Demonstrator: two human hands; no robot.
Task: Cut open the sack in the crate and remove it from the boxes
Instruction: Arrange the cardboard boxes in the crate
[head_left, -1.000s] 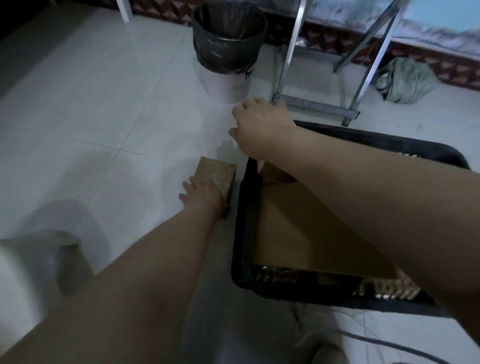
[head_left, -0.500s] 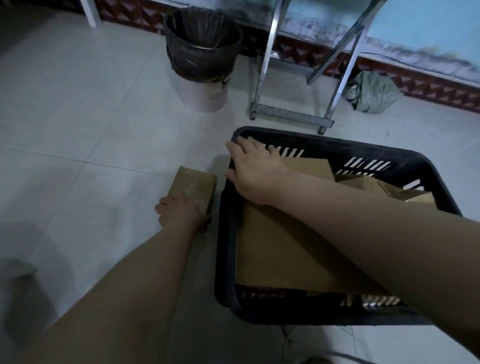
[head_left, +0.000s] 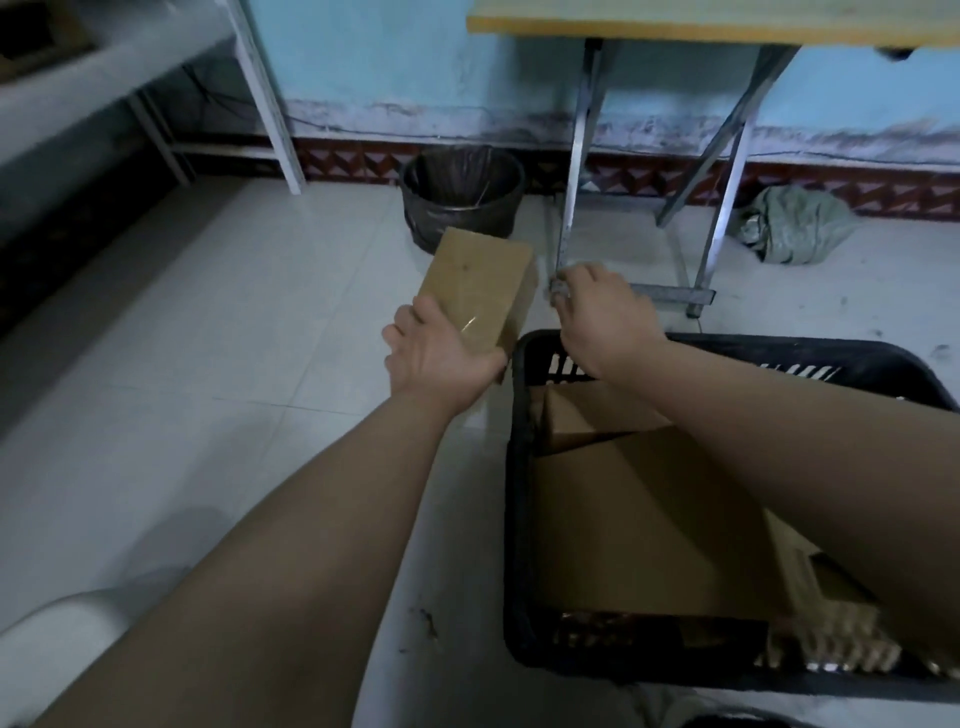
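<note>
My left hand (head_left: 441, 353) grips a small taped cardboard box (head_left: 475, 288) and holds it up off the floor, left of the black plastic crate (head_left: 519, 467). My right hand (head_left: 605, 317) hovers over the crate's far left corner with its fingers curled; something small and pale shows at the fingertips, too blurred to name. Inside the crate lie a large brown cardboard box (head_left: 634, 525) and a smaller one (head_left: 587, 415) behind it. A crumpled green sack (head_left: 789, 228) lies on the floor by the wall at the right.
A black-lined waste bin (head_left: 462, 197) stands by the wall behind the held box. A folding table's metal legs (head_left: 576, 156) rise just beyond the crate. White shelf legs (head_left: 270, 114) stand at the left. White floor tiles (head_left: 208, 338) spread to the left.
My left hand has lifted the small box off the floor. My right hand left the crate's rim and rose above its far corner. The camera tilted up toward the wall.
</note>
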